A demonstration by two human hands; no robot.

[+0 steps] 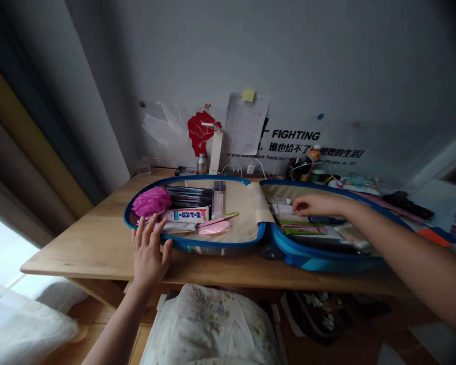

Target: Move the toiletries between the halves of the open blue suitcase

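A blue suitcase [228, 247] lies spread wide on a wooden desk [99, 243]. My left hand [149, 250] rests open on the front rim of its left half, fingers spread, holding nothing. That half holds a pink bath pouf [151, 202], a white tube with blue print [186, 215], a pink flat item [214, 227] and dark packets [188, 195]. My right hand [312, 204] reaches into the right half with fingers curled down over white tubes [281, 207] and green packets [302, 229]; whether it grips anything is hidden.
Along the wall stand a small metal bottle [202, 163], a white box [216, 151], cables and clutter [311, 170]. Papers and a red fist sticker [199, 133] hang above. A cushioned chair [209, 324] sits under the desk, bedding [19, 324] at left.
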